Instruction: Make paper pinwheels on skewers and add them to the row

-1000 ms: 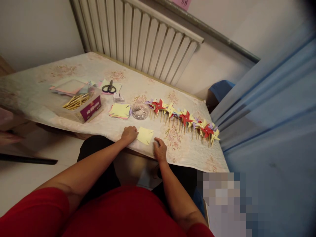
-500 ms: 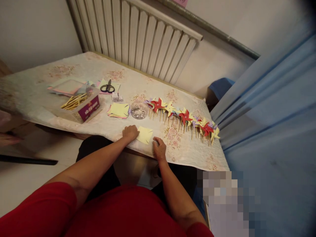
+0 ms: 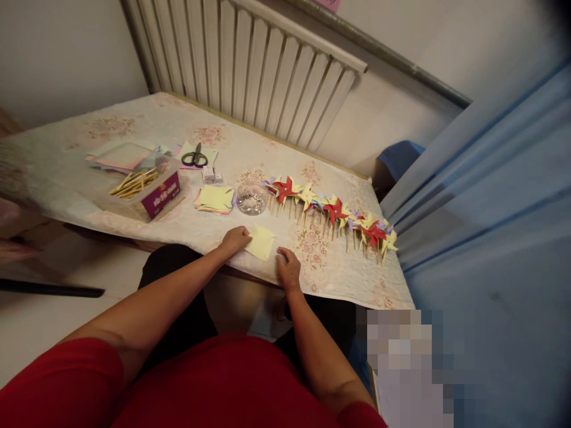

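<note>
A yellow square of paper with cuts at its corners lies near the front edge of the table. My left hand pinches its left side between thumb and fingers. On the other side, my right hand rests on the tablecloth with fingers loosely bent and apart, holding nothing and a little clear of the paper. Just beyond the paper are a stack of cut paper squares and a clear round dish of small shiny pieces, too small to tell exactly.
Finished pinwheels on sticks lie in a row at right. On the left stands a plastic tub of wooden sticks, with paper sheets behind it. Black scissors lie on more paper, near small boxes. A radiator lines the wall.
My left hand has drawn its fingers together at the paper's left edge, and its forearm has swung outward. The paper has turned slightly. My right hand stays where it was.
</note>
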### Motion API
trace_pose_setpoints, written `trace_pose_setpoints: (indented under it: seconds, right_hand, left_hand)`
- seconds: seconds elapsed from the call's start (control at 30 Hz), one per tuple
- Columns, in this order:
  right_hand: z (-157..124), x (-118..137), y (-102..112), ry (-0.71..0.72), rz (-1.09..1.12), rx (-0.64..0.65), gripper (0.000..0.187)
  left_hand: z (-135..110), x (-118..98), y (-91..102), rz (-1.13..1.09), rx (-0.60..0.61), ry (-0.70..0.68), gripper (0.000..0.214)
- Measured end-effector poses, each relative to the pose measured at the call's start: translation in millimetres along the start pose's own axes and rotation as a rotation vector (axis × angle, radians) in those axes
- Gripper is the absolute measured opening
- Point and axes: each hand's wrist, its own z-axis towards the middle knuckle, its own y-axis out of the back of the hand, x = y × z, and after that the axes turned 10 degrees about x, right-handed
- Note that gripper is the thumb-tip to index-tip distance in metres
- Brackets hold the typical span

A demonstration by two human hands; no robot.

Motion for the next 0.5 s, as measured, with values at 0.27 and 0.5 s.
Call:
trace_pose_setpoints:
  seconds: [0.27, 0.5]
  right_hand:
    - [-0.2, 1.5, 0.4, -0.028, 0.036, -0.008, 0.033]
    - [0.1, 2.6, 1.1, -0.057, 0.141, -0.013, 0.033]
  left_hand:
    - [-19.8, -4.0, -5.4, -0.603, 0.095, -0.059, 0.014]
    - [-29.8, -4.4, -5.4, -1.139, 0.244, -0.111, 0.029]
